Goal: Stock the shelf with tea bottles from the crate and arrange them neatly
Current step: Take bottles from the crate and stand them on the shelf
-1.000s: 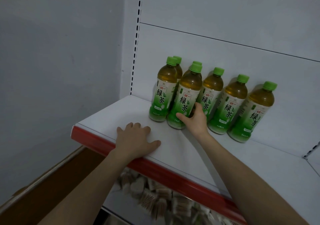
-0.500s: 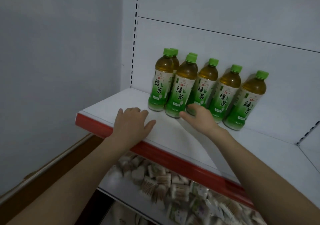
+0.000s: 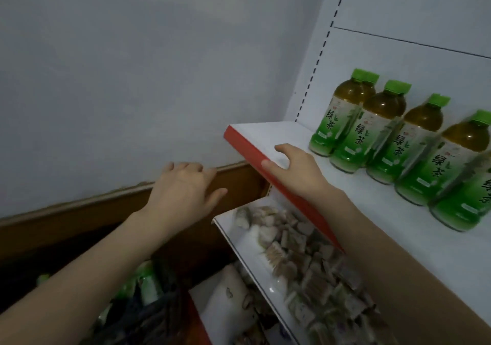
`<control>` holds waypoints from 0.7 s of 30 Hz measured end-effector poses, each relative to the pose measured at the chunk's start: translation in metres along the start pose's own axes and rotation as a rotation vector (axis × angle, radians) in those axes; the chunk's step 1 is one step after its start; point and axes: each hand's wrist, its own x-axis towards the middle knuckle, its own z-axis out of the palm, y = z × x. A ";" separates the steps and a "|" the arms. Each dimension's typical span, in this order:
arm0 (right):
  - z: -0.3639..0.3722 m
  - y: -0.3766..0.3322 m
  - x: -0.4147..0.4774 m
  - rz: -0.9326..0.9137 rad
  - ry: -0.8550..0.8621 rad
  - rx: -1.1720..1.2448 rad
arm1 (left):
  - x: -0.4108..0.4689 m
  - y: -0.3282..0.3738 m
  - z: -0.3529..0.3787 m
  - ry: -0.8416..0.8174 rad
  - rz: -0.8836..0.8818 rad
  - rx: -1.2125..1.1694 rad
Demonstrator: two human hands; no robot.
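Several green-capped tea bottles stand upright in a row on the white shelf with a red front strip, at the right. My right hand rests on the shelf's front edge, fingers apart, holding nothing, left of the bottles. My left hand hovers open in the air left of the shelf, over the floor area. Low at the left, more green bottles show dimly in a dark crate, partly hidden by my left forearm.
Below the top shelf, a lower white shelf holds a pile of small wrapped packets. A grey wall with a brown wooden skirting runs along the left. A slotted upright marks the shelf's back corner.
The view has swung left and down. My left hand came off the shelf edge and moved left into the air. My right hand drew back from the bottles to the shelf's front edge.
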 end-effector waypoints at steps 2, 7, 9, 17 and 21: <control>0.020 -0.025 -0.002 -0.078 -0.034 0.057 | -0.031 -0.023 -0.002 0.001 -0.080 0.015; 0.076 -0.094 -0.003 -0.251 -0.166 0.105 | -0.106 -0.092 0.003 -0.077 -0.290 0.034; 0.102 -0.125 -0.002 -0.286 -0.232 0.121 | -0.137 -0.121 0.007 -0.126 -0.377 0.034; 0.237 -0.239 0.001 -0.377 -0.467 0.135 | -0.241 -0.241 0.043 -0.305 -0.559 -0.031; 0.297 -0.259 -0.001 -0.337 -0.603 0.077 | -0.265 -0.281 0.075 -0.398 -0.586 -0.077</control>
